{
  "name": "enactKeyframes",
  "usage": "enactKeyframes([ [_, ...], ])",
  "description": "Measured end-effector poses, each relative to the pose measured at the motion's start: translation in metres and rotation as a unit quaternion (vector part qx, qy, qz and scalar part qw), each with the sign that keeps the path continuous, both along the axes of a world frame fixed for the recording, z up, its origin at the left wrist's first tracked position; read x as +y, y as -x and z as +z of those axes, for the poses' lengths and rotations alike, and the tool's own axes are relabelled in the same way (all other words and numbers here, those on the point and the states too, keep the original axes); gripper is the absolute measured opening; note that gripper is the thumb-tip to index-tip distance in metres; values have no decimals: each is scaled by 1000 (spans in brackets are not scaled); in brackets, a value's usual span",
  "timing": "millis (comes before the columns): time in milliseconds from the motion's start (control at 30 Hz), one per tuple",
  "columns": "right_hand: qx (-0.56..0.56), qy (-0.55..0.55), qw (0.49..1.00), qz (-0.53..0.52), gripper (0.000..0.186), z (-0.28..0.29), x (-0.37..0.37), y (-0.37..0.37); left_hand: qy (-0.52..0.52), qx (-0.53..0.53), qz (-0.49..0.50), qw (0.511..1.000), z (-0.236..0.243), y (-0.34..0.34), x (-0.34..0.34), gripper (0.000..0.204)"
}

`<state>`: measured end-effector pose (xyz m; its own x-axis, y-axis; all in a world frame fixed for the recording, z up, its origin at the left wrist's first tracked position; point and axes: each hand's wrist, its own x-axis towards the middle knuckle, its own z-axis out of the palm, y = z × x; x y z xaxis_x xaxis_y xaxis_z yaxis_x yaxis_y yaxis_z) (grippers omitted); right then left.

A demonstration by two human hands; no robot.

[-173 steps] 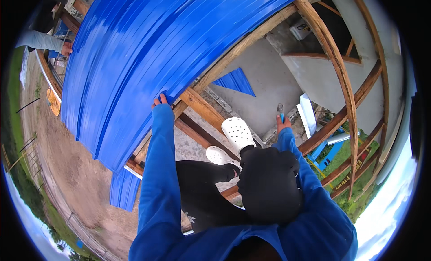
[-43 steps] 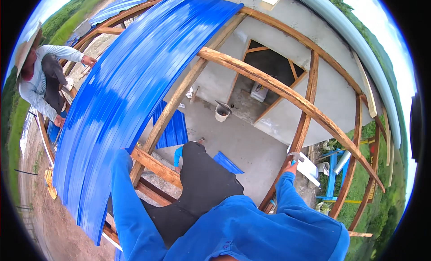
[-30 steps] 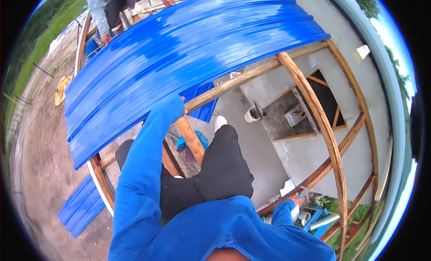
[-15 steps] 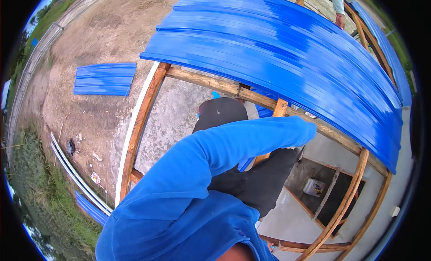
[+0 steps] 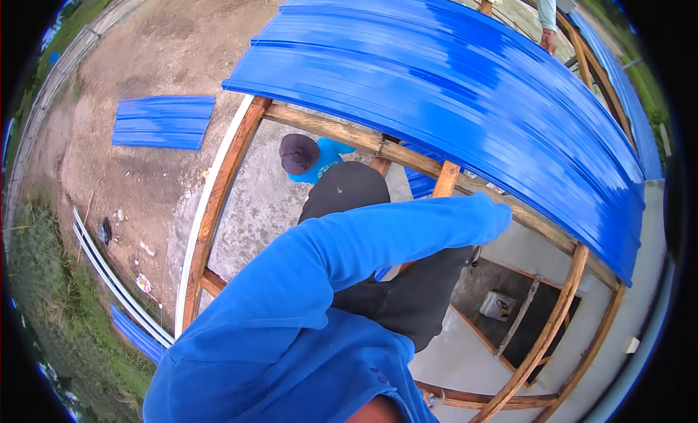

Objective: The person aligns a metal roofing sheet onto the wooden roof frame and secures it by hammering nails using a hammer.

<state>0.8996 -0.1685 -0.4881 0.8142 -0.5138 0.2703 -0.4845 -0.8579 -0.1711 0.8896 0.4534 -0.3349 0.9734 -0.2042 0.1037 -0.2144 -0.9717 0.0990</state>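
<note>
Head view: the long blue roofing sheet (image 5: 451, 81) is lying on the far side of your left sleeve (image 5: 407, 226). Its long axis is running left to right, slanting, with the right end coming nearer to you. Its near edge is following the wooden beam (image 5: 327, 130), lying closest to it toward the right.

Your left arm is lying across toward the right, cuff ending by that near edge, right of the sheet's middle. So your left hand is being the nearer one, with the sheet just beyond it. Left fingers: not showing past the cuff; can't tell if they're gripping sheet, beam or nothing.

Your right hand (image 5: 427, 396) is sitting on the near side, well apart from the sheet, beside the lower timber (image 5: 465, 400). Only a sliver is showing, next to a small light-blue thing (image 5: 432, 400); too little to tell whether the fingers are closing around it.

A co-worker's hand (image 5: 549, 42) is resting at the sheet's far edge, toward the right. Another person in a dark cap (image 5: 299, 154) is standing below, between the beam's left part and your knee (image 5: 349, 190).
</note>
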Motion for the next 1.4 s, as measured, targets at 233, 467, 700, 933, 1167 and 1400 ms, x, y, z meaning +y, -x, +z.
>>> enactKeyframes([
  [233, 0, 8, 1000, -1, 49, -1, 2, 4, 217, -13, 93, 972, 32, 41, -27, 25],
  [467, 91, -78, 982, -145, 47, -43, -45, 90, 359, 209, 166, 895, 53, 40, 10, 28],
  [700, 41, -440, 897, -6, 34, 15, 166, 34, 175, 392, 161, 889, 111, 32, 8, 61],
  [933, 115, -741, 645, 148, 40, 136, 354, -38, 180, 378, 86, 904, 77, 36, -16, 61],
  [1167, -30, -830, 486, 270, 36, 207, 480, -42, 384, 336, 123, 851, 84, 77, -30, 58],
  [1400, 41, -735, 427, 524, 57, 275, 497, 2, 503, 197, 275, 795, 153, 149, -20, 45],
])
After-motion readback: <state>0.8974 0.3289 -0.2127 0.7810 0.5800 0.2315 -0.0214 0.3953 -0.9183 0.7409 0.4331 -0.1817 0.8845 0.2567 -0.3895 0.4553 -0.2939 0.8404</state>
